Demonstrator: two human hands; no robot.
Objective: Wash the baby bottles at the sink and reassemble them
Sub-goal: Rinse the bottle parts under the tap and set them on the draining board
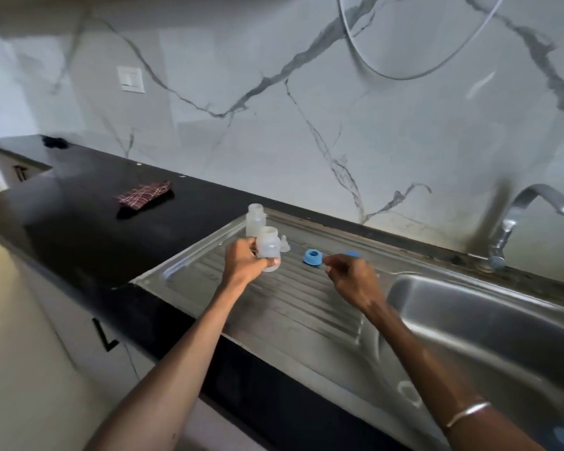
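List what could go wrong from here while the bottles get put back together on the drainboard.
1. The second bottle stands open right behind the bottle in the left hand; a bump might topple it.
2. The right hand reaches toward the blue ring on the ribbed drainboard; a nudge could send it sliding toward the sink basin.

The 2 bottles are showing cloudy, translucent white, and the 2 rings are showing bright blue. The tabletop is gleaming black; the cloth is showing maroon plaid, the wall white marble with grey veining, and the drainboard ribbed silver steel.
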